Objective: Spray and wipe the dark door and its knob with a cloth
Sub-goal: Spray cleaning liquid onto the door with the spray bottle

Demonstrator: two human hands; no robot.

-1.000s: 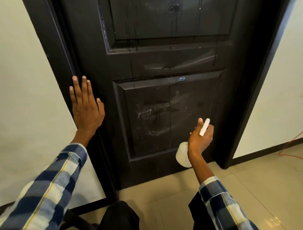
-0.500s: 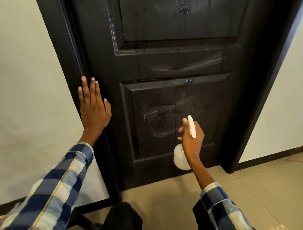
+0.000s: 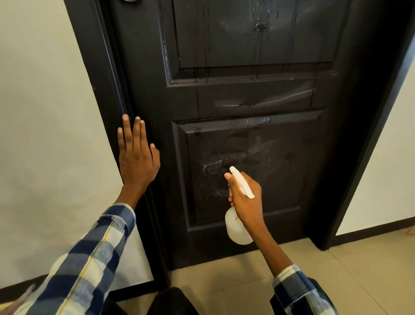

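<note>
The dark panelled door (image 3: 247, 96) fills the middle of the view, with wet drip trails on its upper panel and pale smears on the lower panel (image 3: 265, 157). A sliver of the metal knob (image 3: 131, 0) shows at the top edge. My left hand (image 3: 135, 155) lies flat with straight fingers on the door's left edge by the frame. My right hand (image 3: 244, 195) grips a white spray bottle (image 3: 238, 229), its nozzle pointing up-left at the lower panel. No cloth is in view.
The dark door frame (image 3: 368, 144) runs down the right side. Cream walls (image 3: 45, 112) flank the door, with a dark skirting board at the bottom. Beige floor tiles (image 3: 350, 276) lie below. My dark-trousered knees show at the bottom edge.
My right hand has carried the spray bottle leftward, and its nozzle has swung from up-right to up-left. My left hand stays flat on the door's edge. The view has tilted slightly upward.
</note>
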